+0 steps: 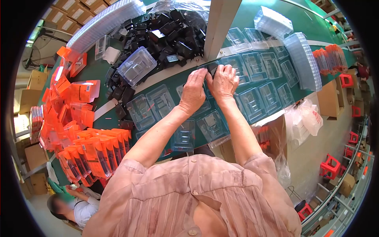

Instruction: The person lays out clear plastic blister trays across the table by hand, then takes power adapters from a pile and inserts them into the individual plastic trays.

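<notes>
Both my hands meet over the green table at the near edge of a metal post. My left hand (193, 91) has its fingers bent together beside a small black item. My right hand (223, 82) curls its fingers round a black adapter-like piece (212, 68), which shows between the two hands. Whether my left fingers also hold it cannot be made out. Clear plastic trays (252, 104) lie in rows under and around my hands. Beyond them is a heap of black adapters (166, 35), with one clear tray (137, 66) on top.
Orange packages (94, 152) pile up on the left. Stacked clear trays (302, 61) stand at the right and back left. The metal post (222, 29) rises just beyond my hands. Another person (79, 205) is at lower left. Red stools (330, 166) stand right.
</notes>
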### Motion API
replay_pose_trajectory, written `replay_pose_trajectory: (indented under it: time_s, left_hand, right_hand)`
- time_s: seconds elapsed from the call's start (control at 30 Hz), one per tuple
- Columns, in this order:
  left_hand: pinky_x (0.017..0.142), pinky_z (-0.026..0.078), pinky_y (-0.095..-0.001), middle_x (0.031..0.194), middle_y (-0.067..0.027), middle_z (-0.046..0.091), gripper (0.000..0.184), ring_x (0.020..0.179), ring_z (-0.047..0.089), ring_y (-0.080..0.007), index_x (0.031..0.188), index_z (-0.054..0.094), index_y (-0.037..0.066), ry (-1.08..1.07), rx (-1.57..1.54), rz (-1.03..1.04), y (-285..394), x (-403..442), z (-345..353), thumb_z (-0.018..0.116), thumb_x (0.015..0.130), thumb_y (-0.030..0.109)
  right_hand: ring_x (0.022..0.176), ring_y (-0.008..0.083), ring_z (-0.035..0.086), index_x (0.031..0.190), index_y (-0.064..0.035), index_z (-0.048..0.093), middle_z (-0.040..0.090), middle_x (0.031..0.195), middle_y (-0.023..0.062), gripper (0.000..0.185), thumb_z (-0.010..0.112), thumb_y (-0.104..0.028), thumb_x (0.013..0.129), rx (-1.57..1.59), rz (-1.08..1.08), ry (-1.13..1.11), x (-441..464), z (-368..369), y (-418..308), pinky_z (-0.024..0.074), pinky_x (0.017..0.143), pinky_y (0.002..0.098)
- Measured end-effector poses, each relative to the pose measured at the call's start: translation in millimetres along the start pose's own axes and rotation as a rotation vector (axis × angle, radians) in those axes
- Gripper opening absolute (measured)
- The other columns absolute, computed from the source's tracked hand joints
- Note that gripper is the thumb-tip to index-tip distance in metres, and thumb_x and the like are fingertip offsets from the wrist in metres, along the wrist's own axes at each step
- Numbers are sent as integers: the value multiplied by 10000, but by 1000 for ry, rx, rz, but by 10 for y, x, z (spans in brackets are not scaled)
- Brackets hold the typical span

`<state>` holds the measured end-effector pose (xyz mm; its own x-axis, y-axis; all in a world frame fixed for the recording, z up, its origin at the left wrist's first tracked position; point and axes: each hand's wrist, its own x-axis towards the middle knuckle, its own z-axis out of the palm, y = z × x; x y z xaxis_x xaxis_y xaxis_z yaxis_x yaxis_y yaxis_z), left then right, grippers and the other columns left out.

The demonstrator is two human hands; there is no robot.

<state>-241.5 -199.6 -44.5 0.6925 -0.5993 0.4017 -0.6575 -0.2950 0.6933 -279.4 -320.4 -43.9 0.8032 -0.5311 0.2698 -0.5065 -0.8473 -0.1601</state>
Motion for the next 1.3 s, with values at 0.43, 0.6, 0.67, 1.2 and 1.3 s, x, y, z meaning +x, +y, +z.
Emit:
replay_pose_trajectory:
  time_s: [0.43,0.6,0.67,1.2,1.3]
  left_hand:
    - [1105,314,-475,1405,-122,463,605,1337,380,-373,1348,493,81,-322,455,132,-205,4,133,556,753,-12]
    - [1089,331,-482,1439,-105,419,639,1336,364,-398,1367,477,109,-321,424,125,-177,33,114,579,745,2]
    - [1083,342,-476,1453,-102,403,670,1335,362,-401,1380,462,116,-366,434,136,-197,54,82,588,734,-11]
    - [992,414,-460,1508,-33,352,687,1307,360,-444,1415,427,133,-433,494,119,-184,136,175,594,758,19]
    - [950,417,-467,1512,-23,345,650,1305,363,-440,1414,431,131,-433,563,129,-152,128,169,583,784,74]
  right_hand:
    - [1135,269,486,1289,-32,507,519,1285,93,559,668,-255,803,38,-176,22,-272,-21,140,373,922,431]
    - [1182,262,441,1316,-30,502,501,1293,67,544,632,-265,843,-48,-210,27,-403,-68,135,337,964,447]
    - [1181,261,442,1313,-29,507,500,1296,66,513,608,-251,861,-76,-223,-1,-435,-10,158,337,962,450]
    - [1142,251,459,1252,-49,562,523,1293,51,448,609,-128,814,72,-126,-61,-324,34,168,355,948,429]
    - [1148,259,460,1245,-52,568,532,1247,62,472,607,-108,778,5,-171,-14,-333,56,166,371,926,432]
